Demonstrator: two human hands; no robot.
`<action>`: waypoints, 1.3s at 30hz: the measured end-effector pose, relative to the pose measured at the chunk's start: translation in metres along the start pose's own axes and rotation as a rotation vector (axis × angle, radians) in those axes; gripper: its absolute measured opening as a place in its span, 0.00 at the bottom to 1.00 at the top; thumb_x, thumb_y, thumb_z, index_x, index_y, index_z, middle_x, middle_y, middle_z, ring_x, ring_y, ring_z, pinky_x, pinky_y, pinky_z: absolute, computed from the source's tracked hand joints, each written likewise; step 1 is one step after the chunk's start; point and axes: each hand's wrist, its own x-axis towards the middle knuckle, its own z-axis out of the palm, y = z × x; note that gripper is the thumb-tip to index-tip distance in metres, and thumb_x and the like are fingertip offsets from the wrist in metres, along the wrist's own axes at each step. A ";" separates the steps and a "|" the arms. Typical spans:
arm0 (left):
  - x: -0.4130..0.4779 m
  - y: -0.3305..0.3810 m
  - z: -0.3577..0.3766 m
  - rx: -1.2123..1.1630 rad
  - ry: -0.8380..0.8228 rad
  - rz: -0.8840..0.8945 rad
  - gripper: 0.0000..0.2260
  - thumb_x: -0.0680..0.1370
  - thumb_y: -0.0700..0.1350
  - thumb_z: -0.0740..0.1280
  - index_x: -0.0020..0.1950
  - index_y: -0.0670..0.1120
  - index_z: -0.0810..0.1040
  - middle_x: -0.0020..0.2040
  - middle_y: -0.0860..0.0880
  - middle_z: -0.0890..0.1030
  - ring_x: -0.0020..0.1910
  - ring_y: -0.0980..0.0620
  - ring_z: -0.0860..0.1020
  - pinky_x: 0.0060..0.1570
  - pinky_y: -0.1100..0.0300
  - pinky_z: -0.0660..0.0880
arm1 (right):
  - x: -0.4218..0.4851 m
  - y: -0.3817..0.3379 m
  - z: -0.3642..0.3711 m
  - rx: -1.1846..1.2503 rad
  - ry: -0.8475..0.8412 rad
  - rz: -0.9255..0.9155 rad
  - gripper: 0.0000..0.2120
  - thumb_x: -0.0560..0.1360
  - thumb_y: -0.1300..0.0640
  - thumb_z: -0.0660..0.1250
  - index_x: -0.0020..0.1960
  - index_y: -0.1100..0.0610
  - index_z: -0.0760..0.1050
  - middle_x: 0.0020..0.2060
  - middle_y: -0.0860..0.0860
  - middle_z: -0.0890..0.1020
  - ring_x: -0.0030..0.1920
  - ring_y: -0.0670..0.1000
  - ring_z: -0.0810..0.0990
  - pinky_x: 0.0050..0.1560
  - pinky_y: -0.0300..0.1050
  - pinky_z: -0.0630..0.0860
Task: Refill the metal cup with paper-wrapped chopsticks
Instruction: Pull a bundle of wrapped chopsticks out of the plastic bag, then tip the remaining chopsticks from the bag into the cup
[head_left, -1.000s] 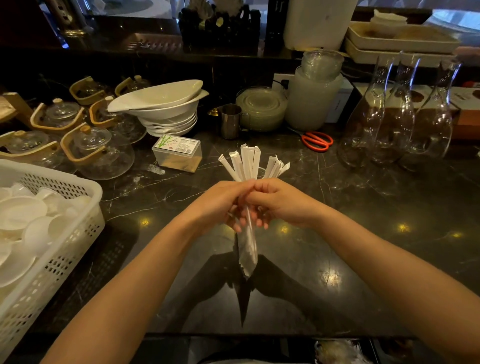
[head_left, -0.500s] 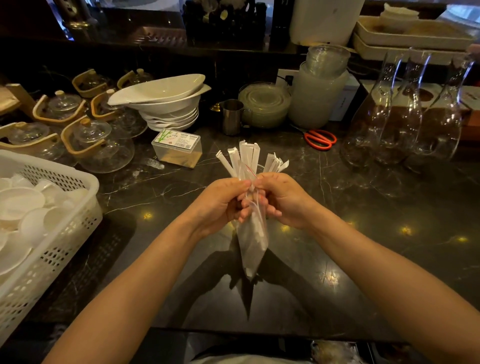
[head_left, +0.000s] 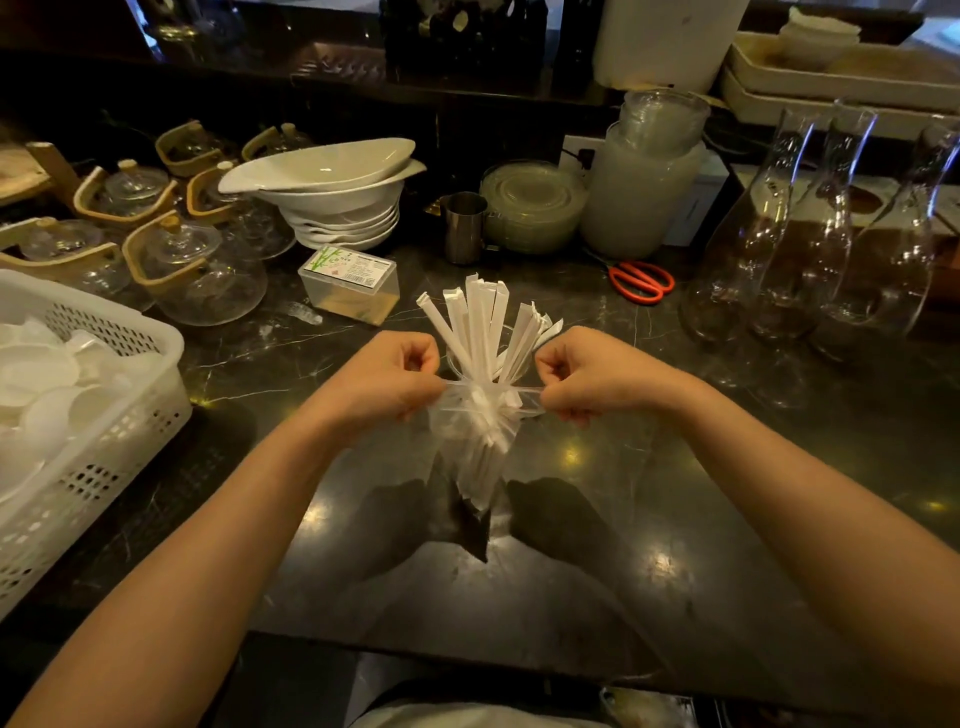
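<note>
Clear plastic bag (head_left: 475, 457): hangs between both hands, holding white paper-wrapped chopsticks (head_left: 485, 441), long axis near vertical.
Left hand (head_left: 387, 376): fingers pinched on bag mouth, left edge.
Right hand (head_left: 589, 371): fingers pinched on right edge.
Cup (head_left: 488, 358): just behind the bag, rim partly hidden, wrapped sticks (head_left: 480, 317) fanned upright inside.
Nearer hand: neither; equidistant.

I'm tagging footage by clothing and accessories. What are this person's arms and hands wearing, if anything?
Nothing shows on them. The left hand and right hand are bare, with no gloves, and no rings, watch or bracelet are visible. Both forearms are uncovered to the frame's edge, so no sleeves appear.
</note>
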 end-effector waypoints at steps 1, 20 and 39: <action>0.000 0.001 -0.001 0.013 0.007 0.000 0.14 0.68 0.29 0.62 0.28 0.45 0.67 0.26 0.49 0.68 0.23 0.57 0.68 0.23 0.68 0.66 | 0.000 0.000 0.000 -0.052 -0.003 -0.004 0.14 0.67 0.67 0.65 0.27 0.56 0.66 0.21 0.47 0.73 0.23 0.43 0.73 0.26 0.34 0.71; 0.006 0.026 0.005 -0.028 -0.038 0.113 0.15 0.67 0.27 0.63 0.30 0.47 0.70 0.31 0.47 0.72 0.30 0.53 0.72 0.32 0.63 0.73 | 0.003 -0.022 0.008 -0.111 -0.052 -0.162 0.18 0.76 0.54 0.63 0.65 0.49 0.68 0.57 0.48 0.76 0.53 0.44 0.76 0.49 0.37 0.72; -0.039 -0.020 -0.020 -0.864 -0.242 -0.282 0.37 0.66 0.67 0.50 0.41 0.38 0.84 0.34 0.38 0.83 0.26 0.47 0.81 0.19 0.64 0.74 | -0.001 -0.100 -0.050 0.440 0.165 -0.515 0.11 0.78 0.61 0.55 0.45 0.55 0.74 0.41 0.52 0.79 0.34 0.48 0.83 0.35 0.41 0.82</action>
